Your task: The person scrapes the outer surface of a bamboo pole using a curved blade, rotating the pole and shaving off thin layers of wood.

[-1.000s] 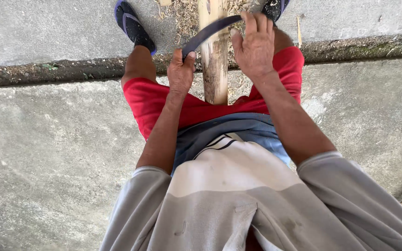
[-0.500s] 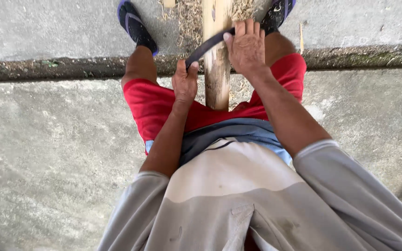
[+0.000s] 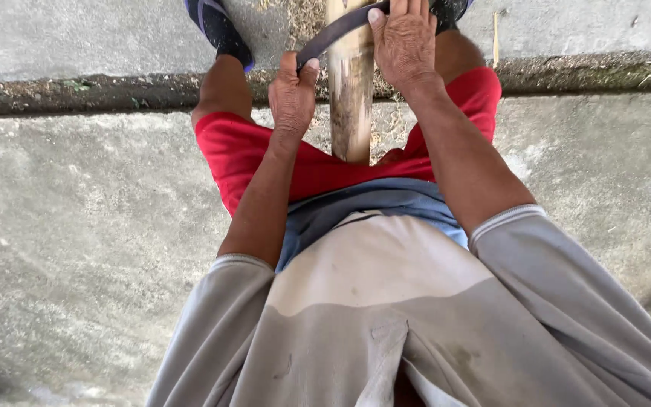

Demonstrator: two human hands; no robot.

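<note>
Left hand (image 3: 292, 92) clenched on the lower end of a dark curved blade (image 3: 338, 28); right hand (image 3: 404, 41) pressed flat on its upper end. Blade lies across a bamboo pole (image 3: 350, 90) (pole between the knees).

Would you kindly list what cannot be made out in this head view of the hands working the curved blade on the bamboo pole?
- Curved blade: its right end is hidden under the right hand.
- Bamboo pole: its far end is cut off by the top edge.
- Left hand: the grip it closes on is covered by its fingers.
- Feet: both cropped by the top edge.
</note>
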